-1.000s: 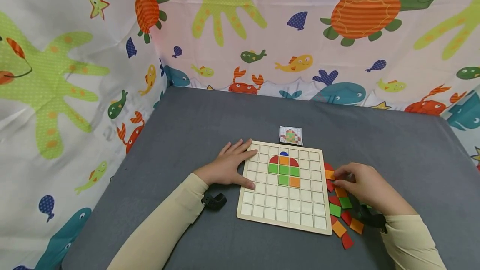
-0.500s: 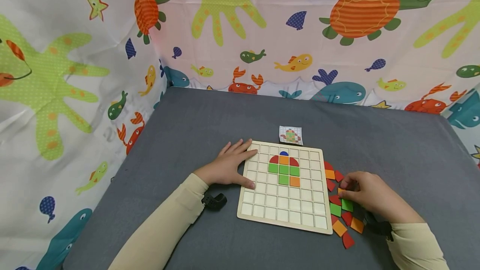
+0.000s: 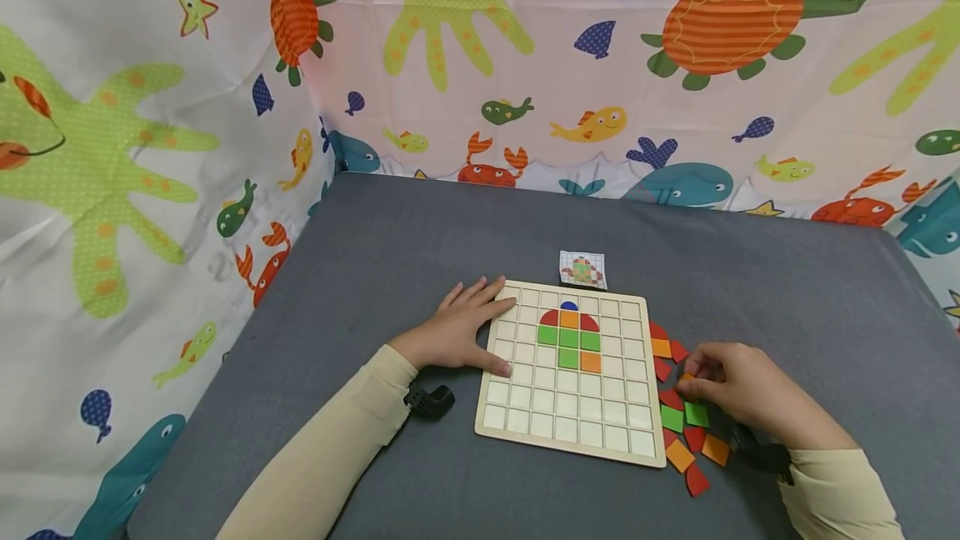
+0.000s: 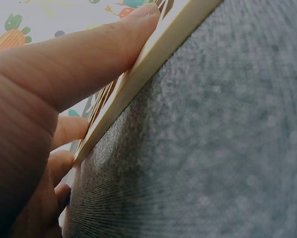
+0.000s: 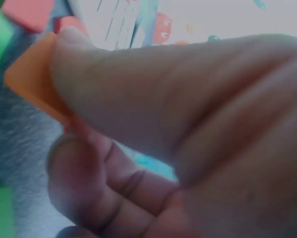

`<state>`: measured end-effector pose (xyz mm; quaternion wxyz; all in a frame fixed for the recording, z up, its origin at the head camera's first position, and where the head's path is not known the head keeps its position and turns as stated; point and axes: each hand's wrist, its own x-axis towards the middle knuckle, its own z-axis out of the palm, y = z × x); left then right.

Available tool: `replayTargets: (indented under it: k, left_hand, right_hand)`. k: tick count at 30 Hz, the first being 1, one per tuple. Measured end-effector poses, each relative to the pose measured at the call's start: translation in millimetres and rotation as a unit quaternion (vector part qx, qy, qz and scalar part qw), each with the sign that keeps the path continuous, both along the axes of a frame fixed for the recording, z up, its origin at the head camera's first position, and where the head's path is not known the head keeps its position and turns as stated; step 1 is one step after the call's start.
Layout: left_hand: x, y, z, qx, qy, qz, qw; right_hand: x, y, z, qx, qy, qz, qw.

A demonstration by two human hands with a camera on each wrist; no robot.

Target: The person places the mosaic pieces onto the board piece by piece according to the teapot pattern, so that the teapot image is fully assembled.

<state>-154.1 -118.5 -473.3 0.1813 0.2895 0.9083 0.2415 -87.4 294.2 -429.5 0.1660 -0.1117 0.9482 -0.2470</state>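
Observation:
My left hand (image 3: pixel 457 330) lies with spread fingers on the left edge of a wooden grid board (image 3: pixel 525 403); its thumb (image 4: pixel 103 54) rests over the rim in the left wrist view. On the board, a blue rounded piece (image 3: pixel 569 306) tops a group of red, orange and green tiles (image 3: pixel 568 338). To the right of the board, my right hand (image 3: pixel 738 386) pinches an orange square tile (image 5: pixel 31 74) between thumb and fingers. In the head view the fingers cover most of that tile.
Loose red, orange and green tiles (image 3: pixel 680 457) lie along the board's right side, some partly under the right hand. A small printed pattern card (image 3: pixel 582 270) lies behind the board. A grey cloth (image 3: pixel 420 232) covers the table, with a patterned curtain (image 3: pixel 450 123) behind.
My right hand has moved from the upper tiles rightward and a little nearer, and now pinches an orange tile. My left hand and the board have stayed in place.

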Motion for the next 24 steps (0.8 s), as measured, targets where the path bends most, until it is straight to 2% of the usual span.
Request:
replayTargets:
  k: [5,11,19,24]
  left_hand:
    - [0.3,-0.3,0.4,-0.004,0.004,-0.001,1.0]
    - [0.6,-1.1,1.3,0.0,-0.002,-0.004,1.0]
    - [1.1,-1.1,2.1,0.0,-0.001,-0.003,1.0]
    - [1.2,-1.4,4.0,-0.003,-0.001,-0.003,1.0]
  right_hand:
    - [0.0,-11.7,7.0,-0.009,0.022,-0.002,0.9997]
    - [-3.6,-40.3,9.5,-0.037,0.047,0.018,0.998]
    - [-13.2,-82.5,8.8,-0.072,0.048,0.047,0.9952]
    - [-23.1,-106.6,2.1,-0.095,0.053,0.074,0.9913]
